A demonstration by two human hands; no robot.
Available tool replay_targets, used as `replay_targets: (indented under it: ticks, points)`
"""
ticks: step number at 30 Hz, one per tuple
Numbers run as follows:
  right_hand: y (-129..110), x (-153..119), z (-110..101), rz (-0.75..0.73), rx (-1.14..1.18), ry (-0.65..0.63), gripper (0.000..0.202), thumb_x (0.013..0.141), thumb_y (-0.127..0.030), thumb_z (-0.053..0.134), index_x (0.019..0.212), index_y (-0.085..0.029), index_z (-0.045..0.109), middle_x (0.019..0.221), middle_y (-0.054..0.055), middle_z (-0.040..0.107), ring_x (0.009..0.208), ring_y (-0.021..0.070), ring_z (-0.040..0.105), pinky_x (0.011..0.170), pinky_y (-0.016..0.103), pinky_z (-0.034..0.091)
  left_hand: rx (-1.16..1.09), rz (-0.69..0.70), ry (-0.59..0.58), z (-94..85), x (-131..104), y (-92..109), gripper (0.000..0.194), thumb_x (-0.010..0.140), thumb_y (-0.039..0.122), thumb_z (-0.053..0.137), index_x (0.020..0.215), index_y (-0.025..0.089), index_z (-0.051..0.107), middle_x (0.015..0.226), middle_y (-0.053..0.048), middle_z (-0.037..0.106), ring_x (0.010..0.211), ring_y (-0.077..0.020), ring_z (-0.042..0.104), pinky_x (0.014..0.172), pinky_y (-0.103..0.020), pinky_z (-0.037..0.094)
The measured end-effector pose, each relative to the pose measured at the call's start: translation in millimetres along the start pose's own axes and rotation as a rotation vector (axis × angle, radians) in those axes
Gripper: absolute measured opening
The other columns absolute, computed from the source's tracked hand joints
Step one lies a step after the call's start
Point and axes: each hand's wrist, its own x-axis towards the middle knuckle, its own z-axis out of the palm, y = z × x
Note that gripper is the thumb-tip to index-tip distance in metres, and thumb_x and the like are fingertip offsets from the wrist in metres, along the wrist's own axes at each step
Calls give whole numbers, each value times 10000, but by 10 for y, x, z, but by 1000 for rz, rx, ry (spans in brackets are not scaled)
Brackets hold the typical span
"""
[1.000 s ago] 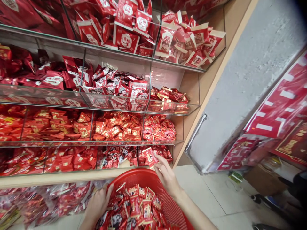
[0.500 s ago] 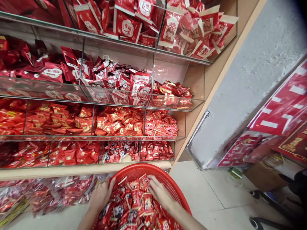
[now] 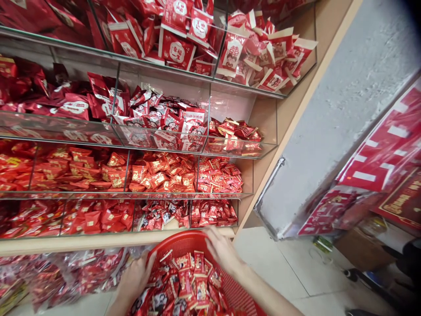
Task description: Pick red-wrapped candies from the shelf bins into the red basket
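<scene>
A red plastic basket [image 3: 184,241] stands at the foot of the shelf, heaped with small red wrapped candies [image 3: 186,281]. At its left edge my left hand [image 3: 136,274] is closed on the rim, the thumb on the inner side. Over the basket's right back rim hangs my right hand [image 3: 222,250], slightly blurred, fingers stretched toward the shelf and nothing visible in them. I cannot tell whether it touches the rim. Just beyond it are the lowest compartments, one with red candies [image 3: 213,212], another with red-and-black candies [image 3: 164,214].
Glass-fronted shelves [image 3: 144,138] rise in tiers with red packets. A wooden side panel [image 3: 289,118] borders a grey wall [image 3: 329,105]. Plastic bags of candy [image 3: 75,274] lie under the shelf. A cardboard box [image 3: 353,248] and black chair legs stand at right on the tiled floor.
My right hand has left the candies in the basket and moved up to the back right rim, its fingers loosened. My left hand stays on the rim. The view has shifted slightly.
</scene>
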Motion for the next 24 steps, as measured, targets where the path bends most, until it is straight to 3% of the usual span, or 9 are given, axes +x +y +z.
replay_targets:
  ticks: [5, 8, 16, 24]
  points:
    - [-28, 642, -785, -51, -121, 283, 262, 916, -223, 362, 1144, -220, 489, 1045, 74, 570, 875, 177, 589, 734, 282, 471, -79, -2, -9, -35, -10, 19, 471, 834, 303, 390, 1282, 184, 478, 1149, -141, 632, 947, -230, 633, 782, -314, 471]
    - [97, 950, -1046, -5, -219, 342, 192, 883, -206, 426, 1045, -198, 528, 1006, 75, 554, 923, 197, 547, 777, 301, 442, -111, -42, -26, -59, -18, 28, 475, 849, 310, 339, 1274, 155, 483, 1092, -153, 655, 942, -235, 637, 765, -313, 474]
    - [364, 1336, -1128, 191, -305, 78, 278, 779, -261, 612, 1043, -182, 574, 1043, 74, 523, 998, 215, 492, 841, 308, 373, -136, -74, -57, -59, -20, 21, 465, 853, 328, 347, 1262, 158, 486, 1067, -161, 657, 972, -244, 629, 780, -319, 468]
    - [348, 1344, -1173, 211, -374, 75, 252, 815, -261, 582, 1053, -178, 568, 1049, 79, 552, 1009, 205, 519, 809, 274, 373, -148, -16, -11, -64, -32, 18, 486, 828, 364, 391, 1264, 176, 492, 1173, -155, 617, 1007, -251, 618, 804, -317, 472]
